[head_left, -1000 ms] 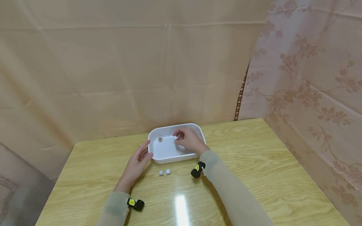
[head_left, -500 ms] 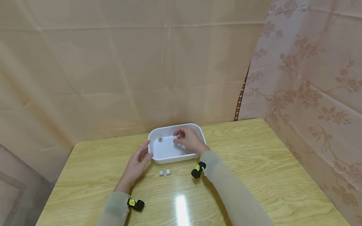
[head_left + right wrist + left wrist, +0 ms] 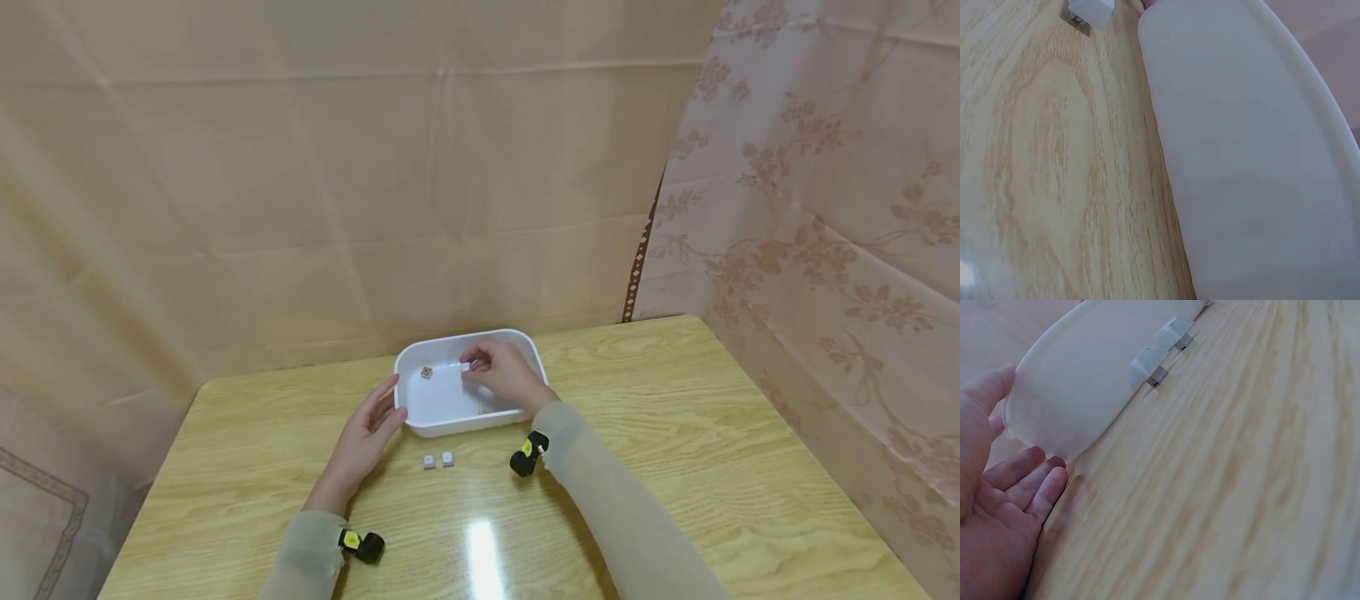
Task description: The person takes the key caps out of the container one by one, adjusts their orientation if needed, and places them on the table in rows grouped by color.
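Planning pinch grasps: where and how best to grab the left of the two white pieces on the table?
I'd pinch the left white piece across its near and far sides, coming from above, near side. It's small and blocky; the other white piece stands close on its right, while the gap back to the tray looks wider.
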Demonstrator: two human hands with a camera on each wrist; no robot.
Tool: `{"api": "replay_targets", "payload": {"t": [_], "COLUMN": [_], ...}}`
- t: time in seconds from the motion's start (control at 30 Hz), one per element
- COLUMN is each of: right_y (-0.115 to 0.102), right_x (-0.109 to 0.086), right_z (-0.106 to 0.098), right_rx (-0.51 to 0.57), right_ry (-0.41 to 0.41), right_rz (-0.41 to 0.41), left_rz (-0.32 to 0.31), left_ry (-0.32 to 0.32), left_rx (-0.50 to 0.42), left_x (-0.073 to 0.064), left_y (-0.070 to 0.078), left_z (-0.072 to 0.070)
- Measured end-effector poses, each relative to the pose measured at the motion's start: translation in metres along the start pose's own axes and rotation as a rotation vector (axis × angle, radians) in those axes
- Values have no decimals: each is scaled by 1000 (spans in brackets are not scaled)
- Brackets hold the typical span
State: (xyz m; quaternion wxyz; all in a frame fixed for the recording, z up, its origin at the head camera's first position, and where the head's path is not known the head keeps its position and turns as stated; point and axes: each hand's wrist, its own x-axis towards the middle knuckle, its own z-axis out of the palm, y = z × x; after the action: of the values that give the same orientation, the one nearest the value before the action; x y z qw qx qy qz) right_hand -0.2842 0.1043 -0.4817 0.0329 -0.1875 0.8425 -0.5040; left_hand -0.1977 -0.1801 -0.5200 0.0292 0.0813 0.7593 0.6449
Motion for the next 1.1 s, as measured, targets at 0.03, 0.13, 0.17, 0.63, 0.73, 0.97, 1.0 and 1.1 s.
{"api": "replay_targets", "payload": {"t": [0.03,0.13,0.17,0.63,0.73,0.97,1.0,1.1], "right_y": [0,1,2,-7,-15,-32,-34,-37], "right_x": [0,0,-1,-2,-6,-19,-21,-30], "right_z": [0,0,0,-4,-9,-15,-15,-15], "right_rx": [2,11,14,14,16,50,64,108], "right_ry": [-1,-2,-2,59,58,62,63,69], "right_rz": [-5,-14,-17,-49,-76,-122,-122,-126], "left_rz": [2,6,5,-4,9,7,5,0], "left_ry": [0,0,0,-2,-4,1,0,1], "left_rx": [2,1,0,18,9,7,6,6], "left_x": [0,-1,0,0,0,-1,-1,-1], "left_y": [0,1,1,0,0,0,0,1], "left_z": [0,1,1,-1,0,0,0,0]}}
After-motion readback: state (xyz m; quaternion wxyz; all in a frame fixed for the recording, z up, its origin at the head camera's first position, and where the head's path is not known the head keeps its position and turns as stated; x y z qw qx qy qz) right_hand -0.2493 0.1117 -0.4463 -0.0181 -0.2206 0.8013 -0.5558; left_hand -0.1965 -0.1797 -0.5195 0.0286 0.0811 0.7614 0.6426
